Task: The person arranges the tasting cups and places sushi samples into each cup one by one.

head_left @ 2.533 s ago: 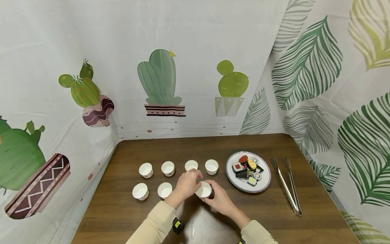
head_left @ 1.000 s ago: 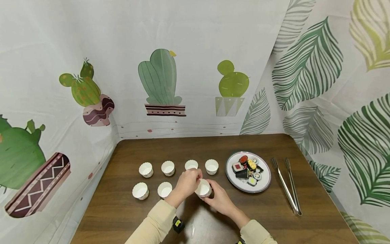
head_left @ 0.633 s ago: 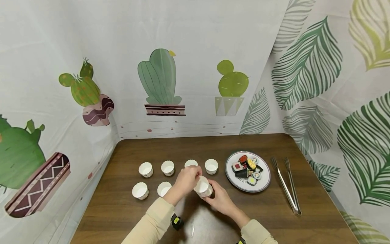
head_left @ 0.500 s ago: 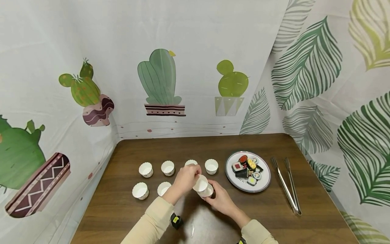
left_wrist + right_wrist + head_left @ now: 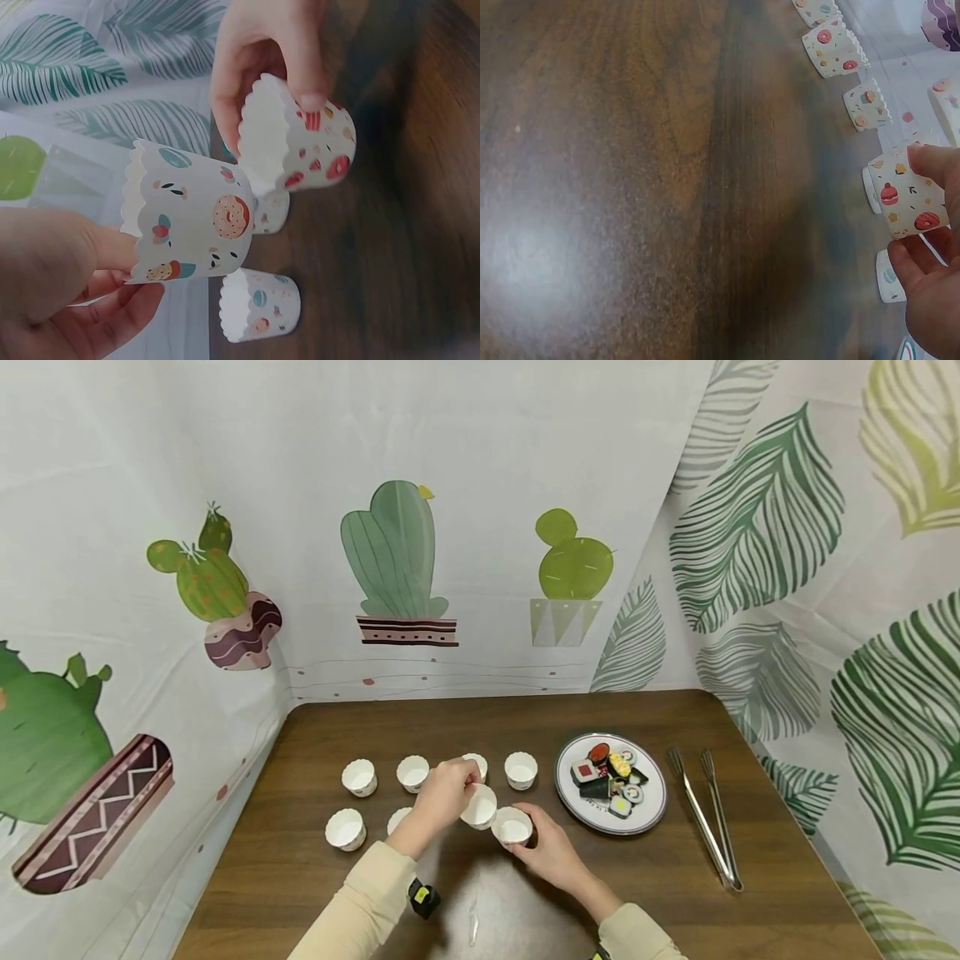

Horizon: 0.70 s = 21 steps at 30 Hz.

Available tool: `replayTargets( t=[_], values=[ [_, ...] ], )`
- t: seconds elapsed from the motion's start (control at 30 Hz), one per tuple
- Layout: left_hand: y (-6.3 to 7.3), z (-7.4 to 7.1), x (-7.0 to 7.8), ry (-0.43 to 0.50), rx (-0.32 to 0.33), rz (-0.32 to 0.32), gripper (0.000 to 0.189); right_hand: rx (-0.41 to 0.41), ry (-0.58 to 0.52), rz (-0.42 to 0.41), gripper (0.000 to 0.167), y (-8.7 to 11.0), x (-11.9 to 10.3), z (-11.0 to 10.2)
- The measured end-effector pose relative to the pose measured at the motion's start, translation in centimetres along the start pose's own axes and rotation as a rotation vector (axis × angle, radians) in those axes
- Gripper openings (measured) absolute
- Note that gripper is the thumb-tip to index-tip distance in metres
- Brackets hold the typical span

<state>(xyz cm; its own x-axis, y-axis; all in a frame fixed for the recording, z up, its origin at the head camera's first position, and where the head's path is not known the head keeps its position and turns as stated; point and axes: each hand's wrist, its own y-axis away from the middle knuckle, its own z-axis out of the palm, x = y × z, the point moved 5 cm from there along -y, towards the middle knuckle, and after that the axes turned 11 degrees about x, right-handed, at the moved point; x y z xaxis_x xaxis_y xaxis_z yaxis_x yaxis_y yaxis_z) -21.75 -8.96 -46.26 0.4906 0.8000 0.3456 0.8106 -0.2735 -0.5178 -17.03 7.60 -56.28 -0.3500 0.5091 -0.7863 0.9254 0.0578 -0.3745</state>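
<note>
My left hand [image 5: 444, 792] pinches a white paper baking cup [image 5: 478, 810] at its scalloped rim, the thumb reaching inside. Doughnut and cupcake prints show on that cup in the left wrist view. Close on its right, my right hand [image 5: 552, 853] grips a second baking cup [image 5: 512, 828] round its side. In the right wrist view, fingers and thumb hold this cup [image 5: 911, 195] from opposite sides. Both cups look empty inside and are raised over the table. Behind them, a standing baking cup [image 5: 476, 763] is partly covered by my left hand; another [image 5: 399, 817] is partly hidden by the left wrist.
More baking cups stand at the left, one at the back [image 5: 360, 778] and one nearer [image 5: 346, 831]. Another cup [image 5: 521, 770] stands beside a round plate [image 5: 654, 785] bearing several sushi pieces [image 5: 595, 788]. Metal tongs [image 5: 703, 824] lie at the right of the wooden table [image 5: 262, 902].
The two cups were nested together in my right hand. My left hand has drawn one out and moved left with it, so they are now apart.
</note>
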Motion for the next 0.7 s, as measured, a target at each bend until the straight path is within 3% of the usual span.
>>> replayTargets(
  t=[0.47, 0.7],
  values=[
    [1.3, 1.2, -2.8, -0.031, -0.018, -0.056, 0.022, 0.019, 0.039, 0.022, 0.062, 0.0, 0.6, -0.4],
    [2.2, 2.8, -3.7, -0.068, -0.07, -0.05, 0.023, 0.055, 0.062, -0.033, 0.062, 0.1, 0.5, -0.7]
  ],
)
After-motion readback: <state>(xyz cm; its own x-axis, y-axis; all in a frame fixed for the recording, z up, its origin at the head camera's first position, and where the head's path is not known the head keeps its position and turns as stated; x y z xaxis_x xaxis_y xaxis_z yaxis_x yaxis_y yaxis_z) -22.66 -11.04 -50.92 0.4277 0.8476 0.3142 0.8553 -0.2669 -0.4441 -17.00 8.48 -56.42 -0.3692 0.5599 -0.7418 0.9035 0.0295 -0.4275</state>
